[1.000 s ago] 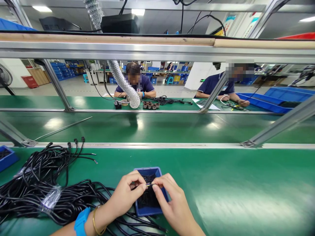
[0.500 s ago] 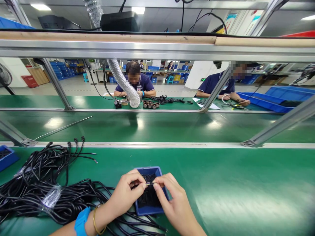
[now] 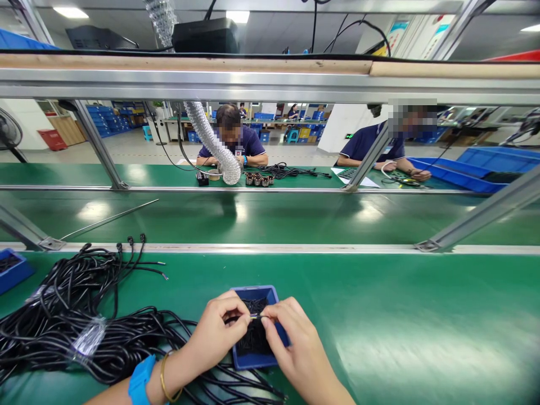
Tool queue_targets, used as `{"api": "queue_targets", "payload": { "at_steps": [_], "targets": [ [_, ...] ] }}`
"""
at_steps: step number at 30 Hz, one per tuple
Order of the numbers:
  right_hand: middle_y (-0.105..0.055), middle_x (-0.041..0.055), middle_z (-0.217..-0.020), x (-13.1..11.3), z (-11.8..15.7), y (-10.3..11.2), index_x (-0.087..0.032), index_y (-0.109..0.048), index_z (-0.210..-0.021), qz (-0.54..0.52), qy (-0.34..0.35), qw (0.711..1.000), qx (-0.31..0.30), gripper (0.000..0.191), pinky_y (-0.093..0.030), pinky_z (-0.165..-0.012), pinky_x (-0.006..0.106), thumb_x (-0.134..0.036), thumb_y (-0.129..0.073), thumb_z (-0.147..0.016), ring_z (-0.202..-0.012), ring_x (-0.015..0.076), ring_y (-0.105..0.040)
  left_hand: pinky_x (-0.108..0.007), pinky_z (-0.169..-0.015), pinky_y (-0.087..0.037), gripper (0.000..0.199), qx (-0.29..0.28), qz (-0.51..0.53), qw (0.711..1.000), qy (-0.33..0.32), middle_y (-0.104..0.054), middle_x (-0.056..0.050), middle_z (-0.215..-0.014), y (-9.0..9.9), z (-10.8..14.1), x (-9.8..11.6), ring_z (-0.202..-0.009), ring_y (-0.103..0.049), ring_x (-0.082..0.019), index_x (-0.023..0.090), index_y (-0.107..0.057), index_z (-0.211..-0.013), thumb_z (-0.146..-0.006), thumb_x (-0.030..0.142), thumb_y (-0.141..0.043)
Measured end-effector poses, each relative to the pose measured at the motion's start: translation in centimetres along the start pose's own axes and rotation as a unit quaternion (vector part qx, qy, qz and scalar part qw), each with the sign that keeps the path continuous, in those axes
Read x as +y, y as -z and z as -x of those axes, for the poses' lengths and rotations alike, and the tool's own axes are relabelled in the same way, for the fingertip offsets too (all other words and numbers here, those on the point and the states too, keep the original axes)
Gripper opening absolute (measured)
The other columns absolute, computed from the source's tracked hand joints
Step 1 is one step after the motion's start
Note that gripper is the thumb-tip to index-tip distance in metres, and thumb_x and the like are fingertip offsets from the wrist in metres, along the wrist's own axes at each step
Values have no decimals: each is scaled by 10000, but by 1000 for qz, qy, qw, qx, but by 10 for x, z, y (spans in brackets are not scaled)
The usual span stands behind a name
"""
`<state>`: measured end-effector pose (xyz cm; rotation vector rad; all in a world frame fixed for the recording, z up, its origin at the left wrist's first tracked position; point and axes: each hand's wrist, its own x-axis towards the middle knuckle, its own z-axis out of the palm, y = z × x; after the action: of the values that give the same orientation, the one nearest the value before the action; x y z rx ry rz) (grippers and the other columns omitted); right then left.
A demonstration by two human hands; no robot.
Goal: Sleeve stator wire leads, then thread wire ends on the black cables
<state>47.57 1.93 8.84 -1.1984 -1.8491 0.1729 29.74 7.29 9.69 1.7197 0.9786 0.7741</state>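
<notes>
Grip status: my left hand [image 3: 221,329] pinches a thin black cable end with exposed coloured wires [image 3: 253,316] between thumb and index finger. My right hand [image 3: 295,337] pinches a small dark piece at the wire tips; it is too small for me to identify. Location: both hands hold the work just above a blue rectangular plastic bin [image 3: 255,361], which contains small black pieces [image 3: 253,344].

Surroundings, left: a bundle of thick black cables [image 3: 139,343], bound with clear plastic wrap [image 3: 89,337], lies near the left forearm. Its strands run under that forearm to the near side of the bin. A second heap of black cables [image 3: 84,264] lies farther back, with a small blue bin [image 3: 17,275] at the far-left edge.

Boundaries: a pale metal strip [image 3: 295,248] forms the far edge of the glossy green tabletop [image 3: 400,320]. Slanted aluminium posts [image 3: 485,205] stand at its left and right ends. Lateral room lies to the right, where the tabletop extends from the right hand to the edge of view.
</notes>
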Motion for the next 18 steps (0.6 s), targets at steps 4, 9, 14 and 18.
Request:
{"api": "queue_targets", "payload": {
  "at_steps": [4, 9, 14, 18],
  "targets": [
    [-649, 35, -816, 1, 1, 0, -215, -593, -968, 4, 12, 1000, -6, 135, -496, -672, 328, -107, -515, -951, -753, 199, -567, -252, -618, -369, 197, -9, 5, 1000, -5, -561, -21, -729, 1, 0, -1, -687, -511, -162, 172, -662, -671, -830, 272, -605],
    [-651, 20, -769, 3, 2, -3, -216, -621, -904, -18, -16, 999, -47, 138, -505, -649, 315, -136, -523, -961, -732, 193, -582, -278, -713, -418, 204, -26, -2, 1000, -12, -640, -49, -760, 3, 1, -1, -762, -579, -194, 180, -761, -770, -862, 303, -627],
    [-717, 43, -822, 10, 0, -2, -235, -709, -1005, -52, -56, 997, 4, 155, -555, -685, 324, -227, -557, -974, -775, 205, -642, -265, -661, -398, 246, -25, 15, 999, 18, -615, -39, -742, 4, -1, -2, -732, -548, -183, 167, -718, -728, -858, 352, -620],
    [-709, 55, -802, 10, -1, -5, -217, -752, -997, -173, -162, 969, 66, 232, -555, -509, 253, -360, -572, -973, -644, 166, -661, -264, -683, -387, 269, -41, 67, 996, 35, -587, -18, -693, 5, -2, 0, -720, -512, -169, 166, -644, -662, -832, 374, -625]
  ]
}}
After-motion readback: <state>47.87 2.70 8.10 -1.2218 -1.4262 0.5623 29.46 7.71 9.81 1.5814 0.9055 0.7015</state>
